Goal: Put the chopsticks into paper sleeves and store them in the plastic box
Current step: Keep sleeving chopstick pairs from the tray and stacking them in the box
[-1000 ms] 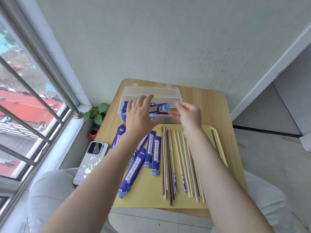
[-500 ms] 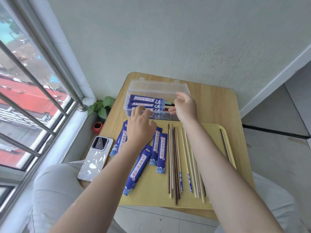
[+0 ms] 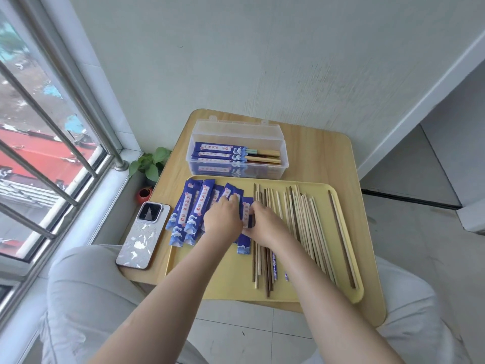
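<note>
Now back at the tray for a fresh sleeve.
Both hands have left the plastic box (sleeved pairs inside): my left hand rests loosely on the paper sleeves, my right hand pinches one beside the bare chopsticks.

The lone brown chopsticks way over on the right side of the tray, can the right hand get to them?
Probably yes. The right hand rests on the tray by the sleeves, and those brown chopsticks lie uncovered at the right edge; only loose chopsticks lie flat between.
</note>
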